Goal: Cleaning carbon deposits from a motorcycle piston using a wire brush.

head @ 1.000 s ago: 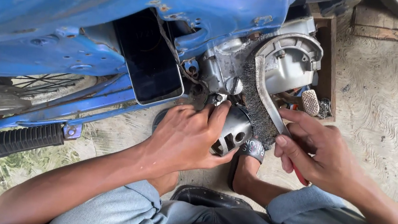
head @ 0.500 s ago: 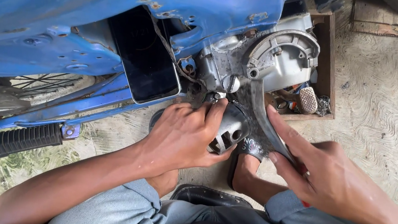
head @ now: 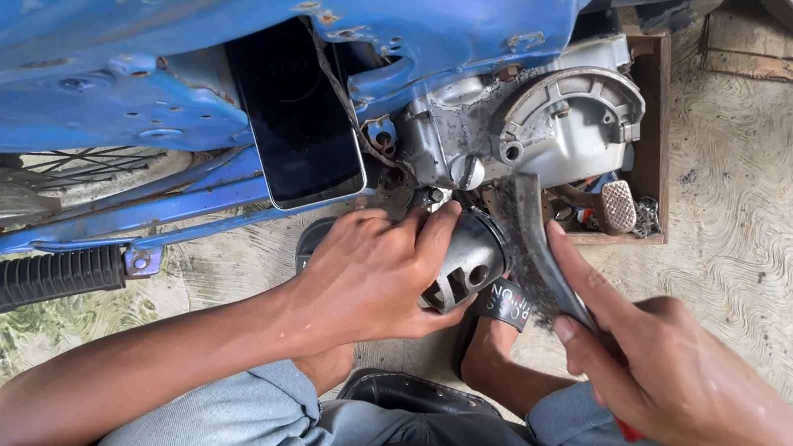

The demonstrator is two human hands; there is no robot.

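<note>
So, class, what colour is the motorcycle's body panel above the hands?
Blue, on the body panel, clearest in the head view.

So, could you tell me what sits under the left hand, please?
The left hand covers a grey metal part with round holes below the engine; its upper side is hidden.

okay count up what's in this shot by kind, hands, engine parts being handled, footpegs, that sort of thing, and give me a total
Hands: 2, left hand and right hand
Dark ribbed metal cylinder parts: 1, cylinder part
Curved gray strips: 1, strip
Black rubber footpegs: 1, footpeg
Wooden crates: 1, crate
Total: 6
</note>
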